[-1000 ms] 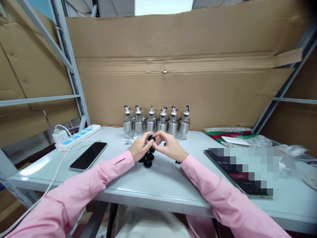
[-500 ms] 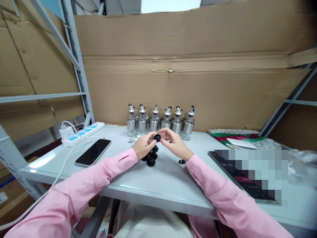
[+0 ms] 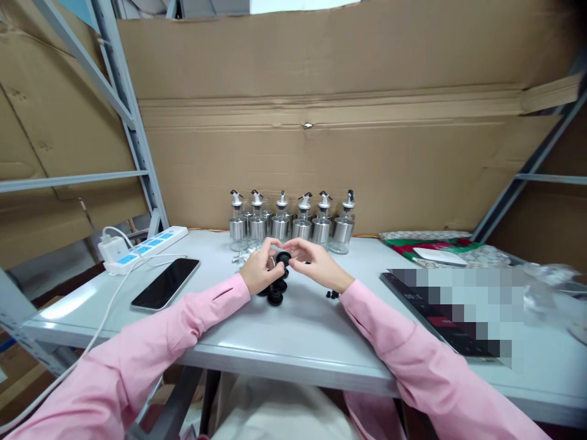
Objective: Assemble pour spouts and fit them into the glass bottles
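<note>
Fingertips of my left hand (image 3: 261, 269) and my right hand (image 3: 320, 264) meet around a round black stopper-like part (image 3: 283, 257), held just above the table. Both hands are closed on it, thumbs toward me and index fingers at the far side. Directly below lie several similar black round parts (image 3: 275, 297), some partly hidden by my left hand. A few tiny black pieces (image 3: 332, 294) rest beside my right wrist. Small whitish or clear pieces (image 3: 240, 259) show behind my left hand.
Glass bottles with steel sleeves and pourer tops (image 3: 301, 227) stand in rows at the back. To the left are a phone (image 3: 167, 283) and a power strip (image 3: 145, 249) with a white cable. A tablet (image 3: 440, 315), partly pixelated, lies right, near plastic wrapping (image 3: 545, 284).
The black part has turned in my fingers, its dark rim now facing up. My fingertips have shifted around it. The whole view has moved slightly, so everything appears a little further left.
</note>
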`<state>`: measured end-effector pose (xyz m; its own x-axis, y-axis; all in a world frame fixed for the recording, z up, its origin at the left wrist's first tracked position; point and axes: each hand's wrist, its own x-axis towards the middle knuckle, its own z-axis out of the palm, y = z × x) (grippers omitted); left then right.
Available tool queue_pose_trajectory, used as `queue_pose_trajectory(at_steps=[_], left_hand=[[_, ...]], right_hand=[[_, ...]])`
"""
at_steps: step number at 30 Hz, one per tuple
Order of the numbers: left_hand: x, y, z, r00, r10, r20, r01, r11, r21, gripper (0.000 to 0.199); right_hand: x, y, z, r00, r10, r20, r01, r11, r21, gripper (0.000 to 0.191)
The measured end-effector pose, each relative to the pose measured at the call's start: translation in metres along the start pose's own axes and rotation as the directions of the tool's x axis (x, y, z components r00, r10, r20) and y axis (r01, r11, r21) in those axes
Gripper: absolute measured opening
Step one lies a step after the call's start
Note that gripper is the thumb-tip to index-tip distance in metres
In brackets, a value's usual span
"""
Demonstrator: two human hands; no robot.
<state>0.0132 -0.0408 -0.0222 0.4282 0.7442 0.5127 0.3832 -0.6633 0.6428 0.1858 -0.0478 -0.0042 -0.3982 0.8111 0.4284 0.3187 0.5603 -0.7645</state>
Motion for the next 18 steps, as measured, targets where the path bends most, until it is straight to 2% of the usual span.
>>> queue_pose_trajectory(at_steps=[7,12,18], left_hand=[[-0.0004,0.0013,-0.0003,0.999,-0.001,0.034,0.002,1.000,-0.027,0.032],[-0.0005,0.0033,-0.0011,1.000,0.003,0.028,-0.003,1.000,-0.009,0.037],[-0.0009,0.0075,-0.0028,0.999,0.045,0.002,-0.045,0.997,0.058,0.044]], right_hand=[[-0.0016,-0.0026,0.0015,0.999,-0.054,0.001,0.054,0.998,-0.025,0.026],[-0.0014,-0.0027,0.0031,0.996,-0.080,-0.040,0.080,0.997,-0.016,0.025],[-0.0006,-0.0022,0.0028,0.999,-0.032,-0.024,0.034,0.998,0.052,0.023]])
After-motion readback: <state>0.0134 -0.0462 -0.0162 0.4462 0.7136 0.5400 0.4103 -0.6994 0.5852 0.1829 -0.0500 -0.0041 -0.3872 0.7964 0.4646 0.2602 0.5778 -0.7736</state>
